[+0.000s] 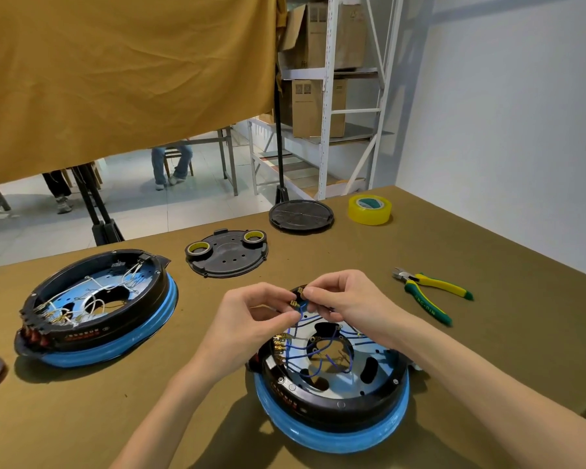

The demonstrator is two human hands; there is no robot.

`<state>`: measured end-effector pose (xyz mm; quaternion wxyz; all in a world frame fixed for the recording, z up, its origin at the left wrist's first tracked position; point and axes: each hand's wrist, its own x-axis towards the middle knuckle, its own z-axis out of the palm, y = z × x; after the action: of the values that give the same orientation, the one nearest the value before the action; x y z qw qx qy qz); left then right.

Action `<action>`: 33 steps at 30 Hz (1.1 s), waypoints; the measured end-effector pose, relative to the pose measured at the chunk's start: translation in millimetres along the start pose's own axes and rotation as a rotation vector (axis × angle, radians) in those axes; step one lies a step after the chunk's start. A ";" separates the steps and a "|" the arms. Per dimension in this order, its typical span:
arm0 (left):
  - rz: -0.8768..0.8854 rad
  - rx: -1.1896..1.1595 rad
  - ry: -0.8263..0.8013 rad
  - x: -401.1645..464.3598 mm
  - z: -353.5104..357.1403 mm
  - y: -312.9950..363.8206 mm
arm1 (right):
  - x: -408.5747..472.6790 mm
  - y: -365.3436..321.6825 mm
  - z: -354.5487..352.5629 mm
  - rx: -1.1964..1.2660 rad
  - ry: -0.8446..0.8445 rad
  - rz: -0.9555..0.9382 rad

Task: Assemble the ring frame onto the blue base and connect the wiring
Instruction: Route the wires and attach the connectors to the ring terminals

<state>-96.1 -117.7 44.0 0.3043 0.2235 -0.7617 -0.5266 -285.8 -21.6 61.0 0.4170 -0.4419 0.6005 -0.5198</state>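
Note:
A blue base (332,434) sits on the table in front of me with a black ring frame (335,406) seated on top. Blue wires (307,350) with brass terminals loop across its shiny inner plate. My left hand (251,316) pinches a blue wire near its brass terminal at the frame's far rim. My right hand (342,299) pinches a small black connector part (300,292) right beside it. Both hands meet above the far edge of the ring frame.
A second blue base with black ring and white wires (95,309) lies at the left. Behind are a black cover plate with two tape rolls (227,253), a round black lid (301,214), a yellow tape roll (369,209), and green-yellow pliers (430,294) at the right.

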 end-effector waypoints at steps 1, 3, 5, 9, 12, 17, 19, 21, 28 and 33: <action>-0.003 0.009 0.022 0.6 -0.2 -1.1 | 0.6 0.0 1.3 0.018 -0.003 0.010; -0.001 0.018 0.063 1.5 0.4 -4.1 | 2.1 -1.3 5.1 0.060 0.003 0.015; 0.002 0.042 0.109 2.1 2.6 -6.7 | 3.3 -3.1 9.2 0.120 0.056 0.009; 0.020 -0.002 0.185 0.4 12.6 -8.9 | 7.6 -6.6 12.9 0.267 0.189 -0.009; 0.088 -0.031 0.283 -0.3 17.6 -10.0 | 7.9 -6.8 14.2 0.350 0.200 0.016; 0.188 0.143 0.362 -3.1 19.6 -9.3 | 2.5 -3.6 14.6 0.407 0.181 0.045; 0.264 0.265 0.374 -4.3 18.1 -7.9 | 0.4 -2.2 16.8 0.400 0.184 0.048; 0.311 0.350 0.346 -5.3 15.9 -5.9 | -1.2 -0.7 20.2 0.393 0.198 0.053; 0.357 0.383 0.254 -5.3 15.6 -5.6 | -3.7 3.9 24.0 0.289 0.315 0.020; 0.387 0.455 0.301 -6.4 24.2 -8.1 | -7.7 4.5 27.8 0.326 0.295 0.028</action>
<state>-108.3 -100.1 28.6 0.4501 0.2119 -0.8346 -0.2366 -257.5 -20.9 53.7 0.3978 -0.2795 0.5690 -0.6632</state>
